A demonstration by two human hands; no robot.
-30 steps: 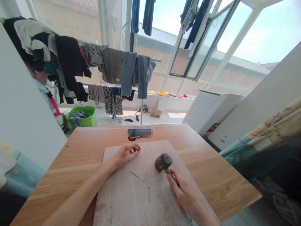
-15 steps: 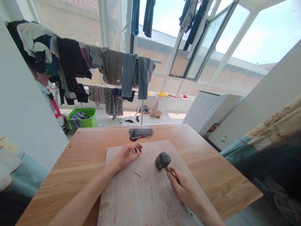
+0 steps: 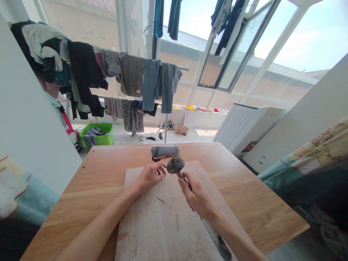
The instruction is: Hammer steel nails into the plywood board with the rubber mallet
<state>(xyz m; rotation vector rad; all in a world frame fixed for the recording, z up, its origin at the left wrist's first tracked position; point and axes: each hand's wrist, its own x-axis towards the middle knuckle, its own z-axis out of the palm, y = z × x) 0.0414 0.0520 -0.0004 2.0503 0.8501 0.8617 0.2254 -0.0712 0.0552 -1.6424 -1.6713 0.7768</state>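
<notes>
My right hand (image 3: 197, 195) grips the wooden handle of a hammer with a dark rounded head (image 3: 175, 165), raised over the far end of a pale wooden board (image 3: 152, 232). My left hand (image 3: 150, 174) rests on the board just left of the hammer head, fingers pinched together; I cannot make out what they pinch. Three loose nails (image 3: 171, 202) lie on the board between my forearms. More small nails stand near the board's far edge, partly hidden by the hammer head.
The board lies on a wooden table (image 3: 244, 192). A blurred flat object (image 3: 163, 151) sits at the table's far edge. Beyond are a clothes rack with hanging laundry (image 3: 130, 78), a green basket (image 3: 98, 133), a white radiator (image 3: 239, 123) and open windows.
My right hand has lifted the hammer and swung its head left and away, to just beside my left hand's fingers. The left hand has stayed almost still.
</notes>
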